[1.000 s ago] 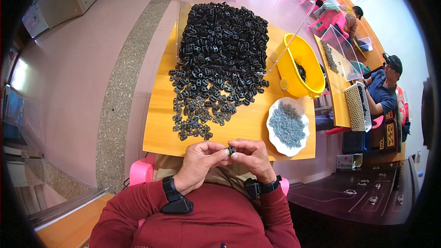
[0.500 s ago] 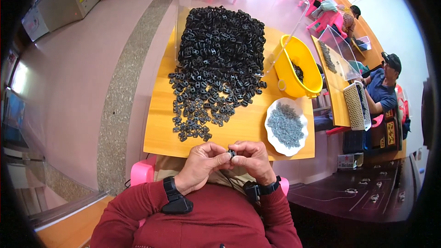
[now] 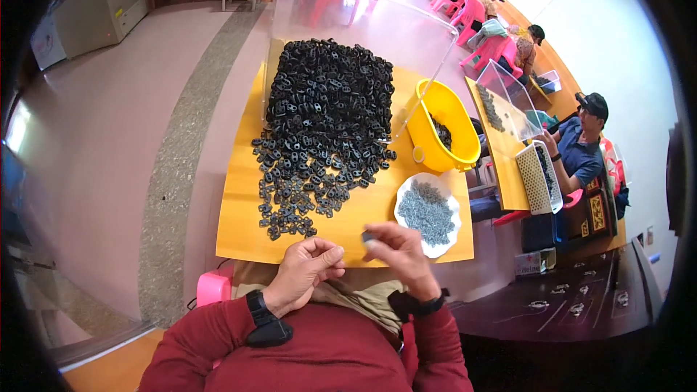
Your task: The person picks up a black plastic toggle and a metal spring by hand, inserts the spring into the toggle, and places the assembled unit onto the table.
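Note:
My right hand [image 3: 401,255] is raised over the table's near edge, slightly blurred, pinching a small black two-hole cord lock [image 3: 368,237] between thumb and fingers. To its left, my left hand [image 3: 305,270] is closed, thumb against the curled fingers, with nothing showing between them. Beyond the hands, a large heap of similar black pieces [image 3: 330,94] spills from a clear plastic bin [image 3: 428,43] lying open toward me. Loose ones spread down to near my left hand. Beside my right hand, a white scalloped dish [image 3: 434,250] holds many small grey metal pieces, apparently springs [image 3: 428,214].
A yellow tub [image 3: 454,158] with some black pieces inside stands right of the heap on the wooden table [image 3: 236,229]. Farther right, a person in a dark cap [image 3: 581,149] sits at another table with a white basket [image 3: 534,181]. Other people sit on pink chairs beyond.
My hands have come apart. The right one has moved away rightward and up with the black cord lock, while the left stays near the table edge. The whole view has shifted slightly.

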`<state>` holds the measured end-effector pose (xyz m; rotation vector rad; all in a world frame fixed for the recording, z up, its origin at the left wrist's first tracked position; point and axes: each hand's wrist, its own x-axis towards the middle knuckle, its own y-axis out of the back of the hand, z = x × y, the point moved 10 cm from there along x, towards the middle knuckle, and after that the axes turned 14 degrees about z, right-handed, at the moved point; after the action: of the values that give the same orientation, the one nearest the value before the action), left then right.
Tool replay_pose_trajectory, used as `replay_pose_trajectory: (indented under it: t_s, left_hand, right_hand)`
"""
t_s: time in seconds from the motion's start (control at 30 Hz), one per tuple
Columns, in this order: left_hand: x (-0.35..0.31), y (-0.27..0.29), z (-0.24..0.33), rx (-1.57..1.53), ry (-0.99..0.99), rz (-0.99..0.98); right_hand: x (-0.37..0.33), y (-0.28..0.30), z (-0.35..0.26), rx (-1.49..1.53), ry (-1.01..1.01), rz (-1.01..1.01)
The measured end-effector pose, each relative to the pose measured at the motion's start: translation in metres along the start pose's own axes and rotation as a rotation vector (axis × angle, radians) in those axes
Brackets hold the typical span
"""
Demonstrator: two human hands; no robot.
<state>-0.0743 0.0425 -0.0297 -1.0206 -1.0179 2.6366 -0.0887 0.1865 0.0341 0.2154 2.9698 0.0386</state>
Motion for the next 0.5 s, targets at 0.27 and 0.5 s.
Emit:
replay_pose_trajectory:
  t_s: [0.27, 0.5]
  left_hand:
    - [-0.004, -0.002, -0.002, 0.057, -0.01, -0.011]
    - [0.003, 0.008, 0.0, 0.099, -0.077, 0.031]
  right_hand:
    - [0.082, 0.149, -0.122, -0.193, 0.481, 0.555]
    - [0.087, 0.086, -0.08, -0.313, 0.429, 0.352]
